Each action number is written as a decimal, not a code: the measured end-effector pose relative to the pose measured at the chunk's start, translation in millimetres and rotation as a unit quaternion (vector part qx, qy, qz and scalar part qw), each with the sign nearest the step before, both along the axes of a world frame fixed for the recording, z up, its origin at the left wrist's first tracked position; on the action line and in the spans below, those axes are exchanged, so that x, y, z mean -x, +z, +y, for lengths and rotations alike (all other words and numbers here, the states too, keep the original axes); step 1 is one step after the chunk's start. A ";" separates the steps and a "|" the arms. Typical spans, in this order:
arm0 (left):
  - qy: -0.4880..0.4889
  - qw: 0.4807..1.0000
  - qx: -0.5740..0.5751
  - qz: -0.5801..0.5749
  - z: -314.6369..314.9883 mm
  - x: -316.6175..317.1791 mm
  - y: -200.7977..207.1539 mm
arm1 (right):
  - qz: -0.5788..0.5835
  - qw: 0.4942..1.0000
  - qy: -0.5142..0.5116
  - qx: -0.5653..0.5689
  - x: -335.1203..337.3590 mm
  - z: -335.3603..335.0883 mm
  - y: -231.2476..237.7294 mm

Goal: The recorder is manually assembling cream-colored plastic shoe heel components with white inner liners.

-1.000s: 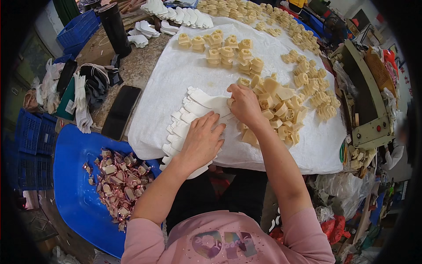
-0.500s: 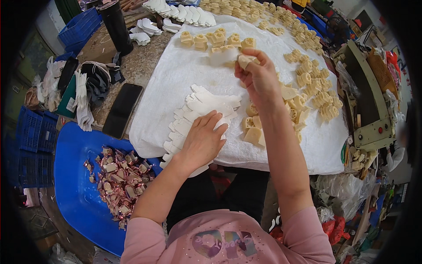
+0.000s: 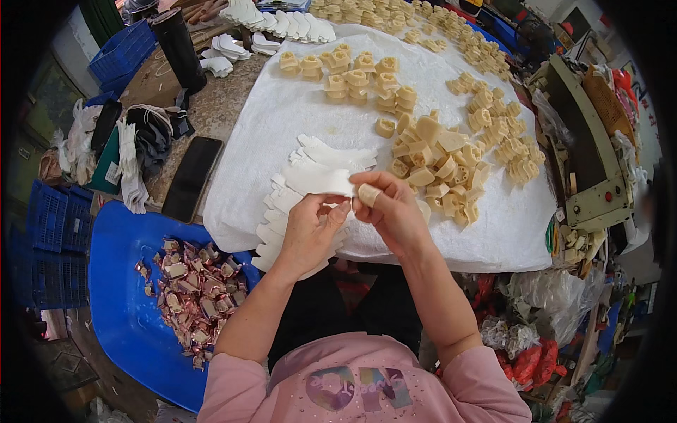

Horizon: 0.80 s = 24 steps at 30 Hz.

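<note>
My left hand (image 3: 310, 233) and my right hand (image 3: 393, 211) meet low over the near middle of the white cloth. Between their fingertips is the right end of a curved white strip (image 3: 331, 183), and both hands are closed on it. A cream-coloured cover or small piece (image 3: 369, 195) sits at my right thumb tip; I cannot tell which. Under and behind my left hand spreads a pile of similar white strips (image 3: 276, 220). Just right of my right hand lies a heap of cream moulded pieces (image 3: 448, 166). More cream pieces (image 3: 357, 76) stand in rows farther back.
A white cloth (image 3: 240, 204) covers the table. At the left are a black phone (image 3: 193, 178), a black cylinder (image 3: 180, 53) and a blue tub (image 3: 116, 310) of shiny pink parts (image 3: 201, 296). A greenish metal machine (image 3: 599, 201) stands at the right.
My right hand has come back toward me from the far rows with a white strip. My left hand, flat on the strip pile before, has lifted and closed to meet it.
</note>
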<state>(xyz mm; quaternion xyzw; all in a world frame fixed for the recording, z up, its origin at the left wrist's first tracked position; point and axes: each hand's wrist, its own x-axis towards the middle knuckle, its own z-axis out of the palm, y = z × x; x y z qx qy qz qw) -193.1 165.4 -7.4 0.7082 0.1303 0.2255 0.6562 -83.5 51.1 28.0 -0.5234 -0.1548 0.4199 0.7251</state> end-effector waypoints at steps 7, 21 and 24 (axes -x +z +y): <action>-0.029 0.996 0.016 0.083 -9.2 12.6 1.4 | -0.126 0.986 0.046 0.095 14.1 -17.8 -1.8; 0.051 0.961 -0.268 0.050 -24.4 15.5 -3.9 | -0.066 0.987 0.080 0.123 21.4 -39.0 -2.1; -0.015 0.988 0.023 0.154 -32.6 13.3 3.7 | -0.004 0.987 -0.093 -0.135 13.1 -47.9 15.0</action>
